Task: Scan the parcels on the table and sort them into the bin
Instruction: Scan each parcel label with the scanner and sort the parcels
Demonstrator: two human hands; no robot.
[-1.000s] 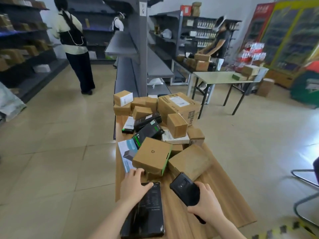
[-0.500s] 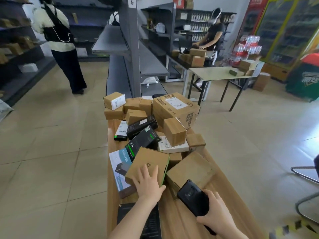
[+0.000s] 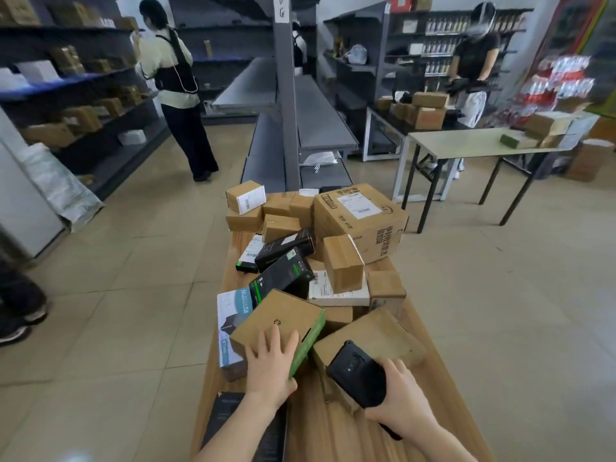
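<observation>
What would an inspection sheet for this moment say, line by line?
Surface: wooden table, crowded with boxes.
Job's things: parcel pile; green-edged box nearest; scanner; bin not in view.
Clutter: black flat box at the near edge.
Hands: left hand rests flat on the green-edged box; right hand grips the scanner.
Cables: nothing seen on the table.
Surroundings: shelving, second table, a person at the left shelves.
</observation>
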